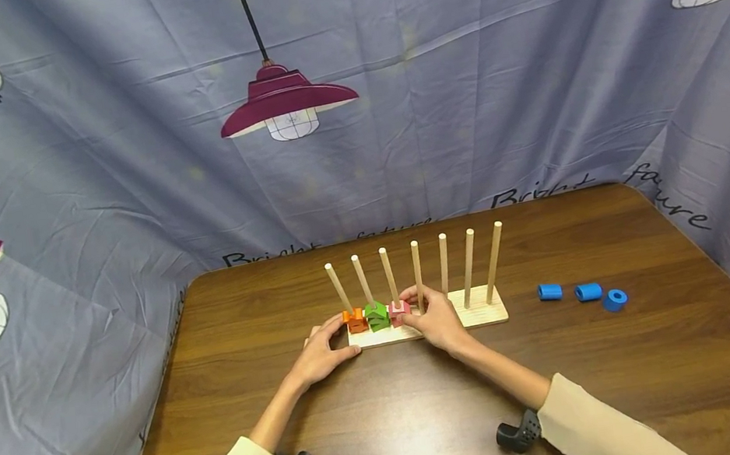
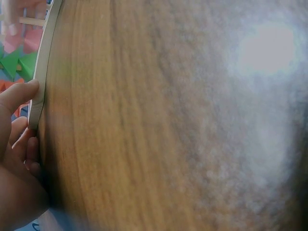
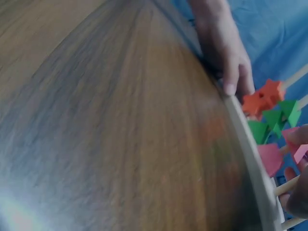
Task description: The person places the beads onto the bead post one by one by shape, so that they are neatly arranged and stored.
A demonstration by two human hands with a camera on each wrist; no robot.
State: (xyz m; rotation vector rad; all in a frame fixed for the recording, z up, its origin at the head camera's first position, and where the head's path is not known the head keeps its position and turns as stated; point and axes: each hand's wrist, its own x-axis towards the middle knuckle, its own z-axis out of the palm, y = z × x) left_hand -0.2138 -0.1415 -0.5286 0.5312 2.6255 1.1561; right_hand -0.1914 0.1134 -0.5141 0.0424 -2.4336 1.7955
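A pale wooden peg board (image 1: pixel 482 314) with several upright dowels stands on the table. My left hand (image 1: pixel 320 352) grips its left end, thumb at the front edge and fingers at the end. On the leftmost peg sit orange gear-shaped pieces (image 1: pixel 355 322); green angular pieces (image 1: pixel 377 316) are stacked on the second. My right hand (image 1: pixel 437 320) pinches a pink piece (image 3: pixel 292 138) on the third peg, just above another pink piece (image 3: pixel 270 159) low on that peg. The right fingers partly cover the pink pieces and the board's middle.
Three blue cylinders, a left one (image 1: pixel 549 292), a middle one (image 1: pixel 588 292) and a right one (image 1: pixel 615 300), lie on the brown wooden table (image 1: pixel 409 425) right of the board. A grey-blue printed curtain (image 1: pixel 357 173) hangs behind the table.
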